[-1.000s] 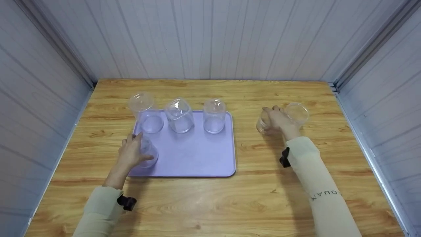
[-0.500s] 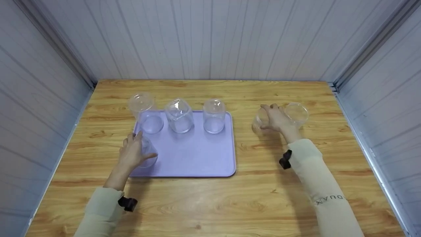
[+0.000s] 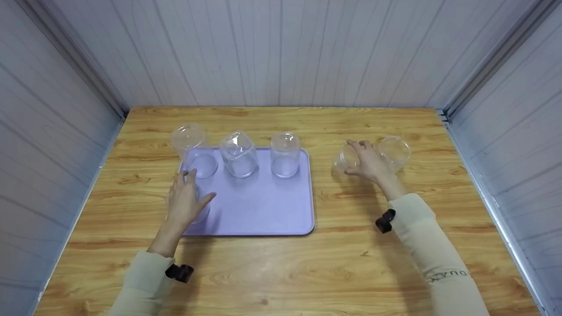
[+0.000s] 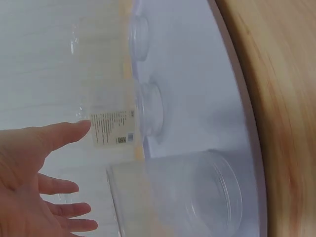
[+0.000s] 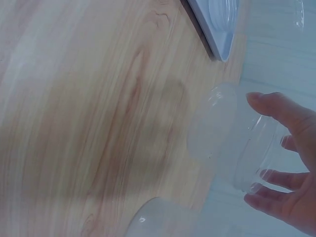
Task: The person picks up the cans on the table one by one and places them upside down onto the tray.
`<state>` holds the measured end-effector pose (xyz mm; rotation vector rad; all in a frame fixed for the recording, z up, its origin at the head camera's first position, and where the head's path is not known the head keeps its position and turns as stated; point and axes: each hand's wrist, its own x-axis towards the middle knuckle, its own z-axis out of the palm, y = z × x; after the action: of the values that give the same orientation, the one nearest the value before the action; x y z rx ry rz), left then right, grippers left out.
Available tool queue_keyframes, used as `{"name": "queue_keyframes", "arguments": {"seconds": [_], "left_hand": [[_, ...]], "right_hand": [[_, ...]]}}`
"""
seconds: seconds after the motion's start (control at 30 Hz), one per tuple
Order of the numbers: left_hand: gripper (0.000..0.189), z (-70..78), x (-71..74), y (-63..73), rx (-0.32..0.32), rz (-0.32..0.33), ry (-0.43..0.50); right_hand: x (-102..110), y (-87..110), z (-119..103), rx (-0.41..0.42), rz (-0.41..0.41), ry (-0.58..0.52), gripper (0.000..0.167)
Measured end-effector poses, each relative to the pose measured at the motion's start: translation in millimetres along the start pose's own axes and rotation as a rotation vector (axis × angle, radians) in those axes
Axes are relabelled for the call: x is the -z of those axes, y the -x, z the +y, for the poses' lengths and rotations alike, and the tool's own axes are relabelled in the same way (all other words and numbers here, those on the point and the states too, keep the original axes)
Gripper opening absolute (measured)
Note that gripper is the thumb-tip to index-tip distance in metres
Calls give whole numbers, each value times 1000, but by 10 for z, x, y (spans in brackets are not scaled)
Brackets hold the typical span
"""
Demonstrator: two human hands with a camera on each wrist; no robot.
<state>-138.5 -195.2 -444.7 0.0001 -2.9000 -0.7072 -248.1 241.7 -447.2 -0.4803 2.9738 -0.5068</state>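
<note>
My left hand [image 3: 182, 202] is spread above a clear jar [image 4: 182, 192] at the front left of the lilac tray [image 3: 268, 210]. In the left wrist view, thumb and fingers stand apart from that jar's upper end. My right hand [image 3: 371, 162] holds another clear jar [image 5: 217, 123] right of the tray, thumb and fingertips round its ringed neck. That jar leans with its base to the left in the head view. Close behind the right hand stands one more clear jar [image 3: 395, 151].
Along the tray's back edge stand a left jar [image 3: 204, 166], a middle jar [image 3: 239, 156] and a right jar [image 3: 285, 158], all clear. One bears a printed label [image 4: 113, 128]. Pale panel walls [image 3: 281, 52] enclose the wooden table [image 3: 281, 272] at the back and sides.
My right hand has moved slightly left with the jar. My left hand has let go of the front-left jar and shifted a little right, its fingers spreading.
</note>
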Motion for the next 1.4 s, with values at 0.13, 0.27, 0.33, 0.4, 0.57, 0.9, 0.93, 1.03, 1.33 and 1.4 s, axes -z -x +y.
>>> {"name": "queue_keyframes", "arguments": {"seconds": [0.13,0.27,0.33,0.4,0.57,0.9,0.93,1.03,1.33,1.4], "left_hand": [[73,79,-25,16,-27,29,63],[71,148,-64,33,-47,25,134],[71,180,-90,43,-55,24,162],[69,214,-116,53,-67,27,188],[63,295,-192,56,-93,52,243],[50,431,-383,56,-176,162,351],[49,442,-402,57,-177,164,360],[48,480,-447,57,-178,162,390],[47,604,-595,40,-195,171,448],[48,631,-626,33,-199,173,469]], "right_hand": [[-22,68,-3,20,54,-31,85],[-42,141,-5,33,93,-69,84],[-58,181,-4,41,119,-83,83],[-77,225,-7,55,148,-104,83],[-131,328,-19,88,221,-175,81],[-229,453,-125,117,354,-281,81],[-242,463,-141,118,357,-294,81],[-273,488,-188,121,364,-329,80],[-352,563,-288,135,414,-417,80],[-367,575,-314,137,422,-427,80]]}}
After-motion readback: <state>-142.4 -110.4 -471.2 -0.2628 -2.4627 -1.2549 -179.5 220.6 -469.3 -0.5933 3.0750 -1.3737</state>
